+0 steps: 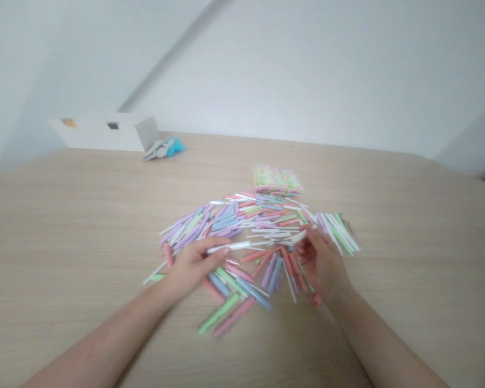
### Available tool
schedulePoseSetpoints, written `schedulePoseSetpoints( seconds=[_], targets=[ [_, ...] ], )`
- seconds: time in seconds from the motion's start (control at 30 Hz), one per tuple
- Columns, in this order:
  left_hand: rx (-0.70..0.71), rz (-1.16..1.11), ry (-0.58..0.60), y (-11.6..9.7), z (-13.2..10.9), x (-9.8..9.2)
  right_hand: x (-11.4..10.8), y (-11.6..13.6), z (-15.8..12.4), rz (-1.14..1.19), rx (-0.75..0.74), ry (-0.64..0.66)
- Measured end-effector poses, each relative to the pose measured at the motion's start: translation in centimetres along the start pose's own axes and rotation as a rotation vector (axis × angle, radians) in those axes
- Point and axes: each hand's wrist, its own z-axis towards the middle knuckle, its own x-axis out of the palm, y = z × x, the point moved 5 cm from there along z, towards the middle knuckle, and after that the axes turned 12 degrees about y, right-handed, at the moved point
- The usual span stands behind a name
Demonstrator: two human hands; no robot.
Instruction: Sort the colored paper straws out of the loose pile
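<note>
Wall: pale, smooth, blank point(327, 70), with one dark diagonal band of shadow or edging.
Tabletop: light wood grain, matte point(64, 226), running back to the wall.
Loose spread: slim pen-like sticks point(226, 221) in purple, blue, green, coral and white, fanned before me. Most lie jumbled, so I judge that much is left.
White box: long, flat-sided point(105, 134), at the back left, one yellow and one dark patch on it.
Left hand: mine point(196, 264), thumb and fingers pinching a white stick.
Right hand: mine point(319, 258), fingers curled round a small white piece.
Packets: stacked, squarish, green and pink point(272, 180), just behind the spread.
Side group: a few sticks roughly parallel point(339, 231), beyond my right hand; whether these are finished, I cannot tell.
Bundle: crumpled, soft-looking, grey and blue point(164, 149), beside the box.
White stick: straight, slender point(238, 246), between my hands above the spread.
White piece: short, narrow point(299, 236); whether it joins the stick is too blurred to tell.
</note>
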Motion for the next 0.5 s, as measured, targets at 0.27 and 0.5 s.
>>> schedulePoseSetpoints(
  seconds=[0.27,0.5],
  targets=[
    [0.001,-0.011,0.031,-0.1,0.0,0.1,1.2,-1.0,-0.4,-0.003,0.169,0.159],
    [-0.012,0.136,0.066,-1.0,0.1,0.5,2.3,-3.0,-1.6,-0.179,0.193,0.287]
  ],
)
